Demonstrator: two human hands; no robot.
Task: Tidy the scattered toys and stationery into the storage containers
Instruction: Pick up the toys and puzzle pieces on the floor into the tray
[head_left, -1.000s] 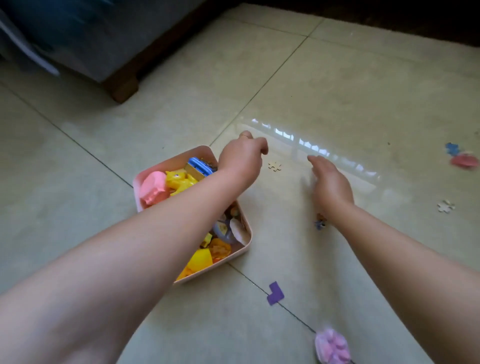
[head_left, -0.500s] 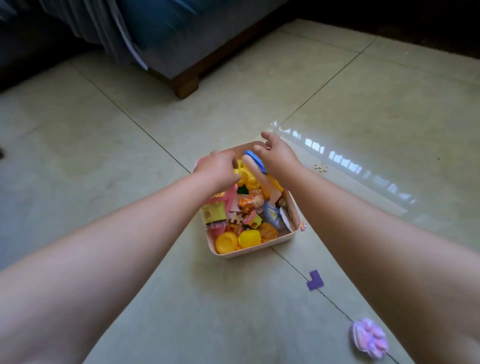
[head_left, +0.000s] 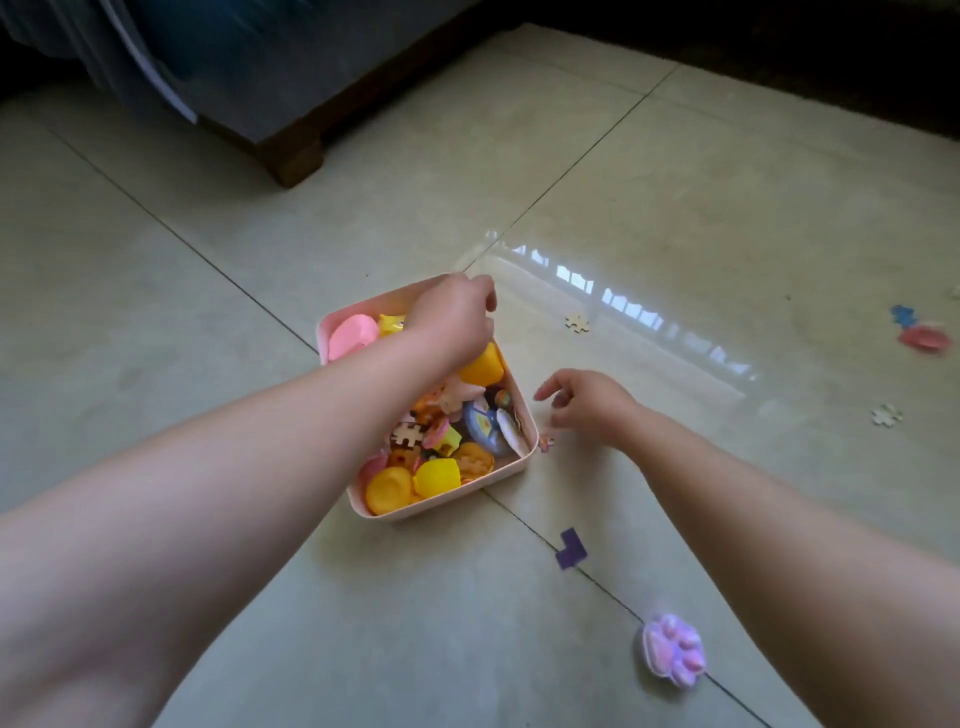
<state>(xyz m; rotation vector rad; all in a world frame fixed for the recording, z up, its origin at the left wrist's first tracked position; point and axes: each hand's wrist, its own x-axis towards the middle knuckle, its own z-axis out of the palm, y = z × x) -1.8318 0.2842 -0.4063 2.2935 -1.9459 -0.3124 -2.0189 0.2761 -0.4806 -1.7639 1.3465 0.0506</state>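
A pink square box (head_left: 441, 506) stands on the tiled floor, filled with several toys: yellow cups, a pink block, a wooden puzzle piece. My left hand (head_left: 453, 318) lies over the box's far corner with its fingers curled down round the rim there. My right hand (head_left: 587, 409) hovers just right of the box, fingers loosely bent and holding nothing. A small coloured piece (head_left: 545, 443) lies on the floor between that hand and the box wall.
Scattered on the floor are a purple L-shaped piece (head_left: 571, 548), a purple paw toy (head_left: 674, 656), a wooden puzzle piece (head_left: 577, 322), a pale puzzle piece (head_left: 887, 415), a blue piece (head_left: 903, 314) and a pink toy (head_left: 924, 336). A sofa leg (head_left: 293, 156) stands behind.
My right hand has come out of the box and dropped to the floor on its right. My left hand has shifted to the box's far corner.
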